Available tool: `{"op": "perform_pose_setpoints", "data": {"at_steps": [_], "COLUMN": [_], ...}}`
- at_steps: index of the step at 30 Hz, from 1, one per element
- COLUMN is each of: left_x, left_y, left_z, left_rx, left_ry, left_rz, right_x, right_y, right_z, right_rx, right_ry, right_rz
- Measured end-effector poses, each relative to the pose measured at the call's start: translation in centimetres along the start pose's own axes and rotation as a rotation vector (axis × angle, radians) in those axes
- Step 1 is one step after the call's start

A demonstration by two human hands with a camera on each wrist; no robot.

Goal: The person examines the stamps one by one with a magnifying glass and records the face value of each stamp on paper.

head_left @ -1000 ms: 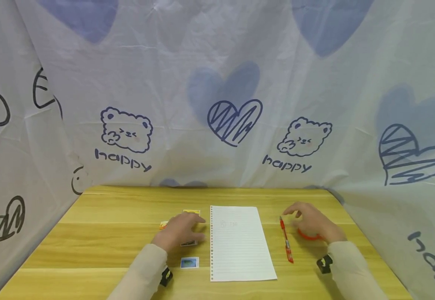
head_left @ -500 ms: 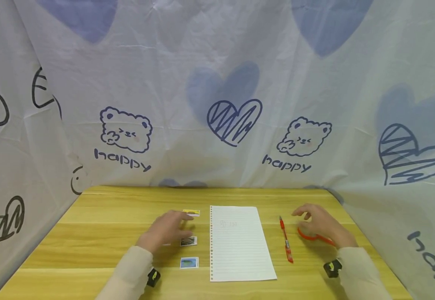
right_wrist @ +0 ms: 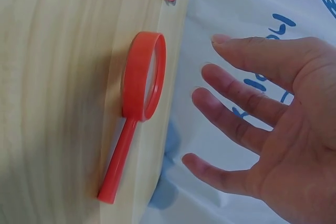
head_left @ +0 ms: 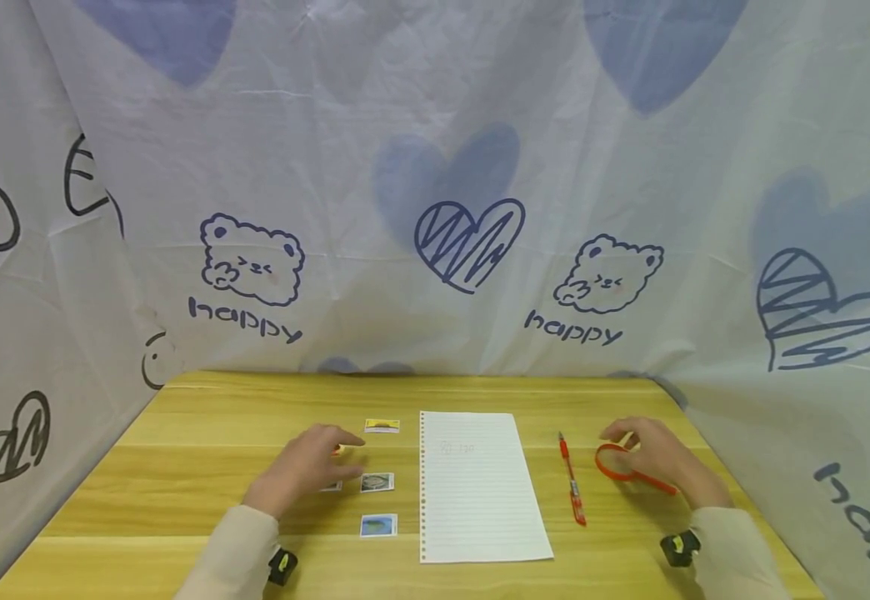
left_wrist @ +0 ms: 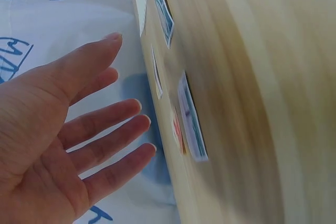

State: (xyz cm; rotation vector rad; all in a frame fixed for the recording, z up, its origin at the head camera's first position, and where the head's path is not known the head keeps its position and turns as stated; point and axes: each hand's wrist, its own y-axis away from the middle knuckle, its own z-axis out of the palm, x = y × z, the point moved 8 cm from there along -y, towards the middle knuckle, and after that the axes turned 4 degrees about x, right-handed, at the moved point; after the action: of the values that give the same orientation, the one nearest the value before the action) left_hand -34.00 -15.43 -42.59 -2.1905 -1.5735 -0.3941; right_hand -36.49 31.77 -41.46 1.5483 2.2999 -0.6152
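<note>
My left hand (head_left: 303,468) hovers over the left of the table, fingers spread and apart from the stamp-like picture cards. Beside it lie a yellow card (head_left: 382,426), a grey card (head_left: 377,482) and a blue-green card (head_left: 378,525). Two more cards are partly covered by the hand in the head view; in the left wrist view a pale card (left_wrist: 192,119) and a reddish card (left_wrist: 177,129) show. My right hand (head_left: 656,458), fingers loosely bent and holding nothing, is above a red magnifying glass (right_wrist: 137,77) lying on the table.
A sheet of lined paper (head_left: 480,508) with faint writing lies mid-table, punched holes along its left edge. To its right is a red pen (head_left: 572,479). A printed white curtain (head_left: 360,167) hangs behind the table (head_left: 180,467) and along both sides.
My left hand has drawn back to the left, uncovering the yellow and grey cards. My right hand has moved right and nearer, away from the pen, and more of the magnifying glass shows.
</note>
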Motion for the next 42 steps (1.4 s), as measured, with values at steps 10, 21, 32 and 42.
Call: {"op": "perform_pose_setpoints", "data": {"at_steps": [10, 21, 32, 42], "left_x": [-2.0, -3.4, -4.9, -5.6], "left_y": [1.4, 2.4, 2.8, 3.1], "left_z": [-1.1, -1.4, -1.2, -1.2], "left_rx": [-0.012, -0.027, -0.041, -0.055], "left_ry": [0.017, 0.045, 0.053, 0.077], "left_rz": [-0.022, -0.031, -0.064, -0.115], "right_x": [1.0, 3.4, 4.5, 5.3], "right_y": [0.9, 2.5, 3.1, 2.9], "right_z": [-0.7, -1.1, -1.0, -0.3], "right_rx": [0.021, 0.045, 0.038, 0.046], "right_ry": [0.052, 0.011, 0.028, 0.053], "right_rz": [0.012, 0.108, 0.178, 0.176]}}
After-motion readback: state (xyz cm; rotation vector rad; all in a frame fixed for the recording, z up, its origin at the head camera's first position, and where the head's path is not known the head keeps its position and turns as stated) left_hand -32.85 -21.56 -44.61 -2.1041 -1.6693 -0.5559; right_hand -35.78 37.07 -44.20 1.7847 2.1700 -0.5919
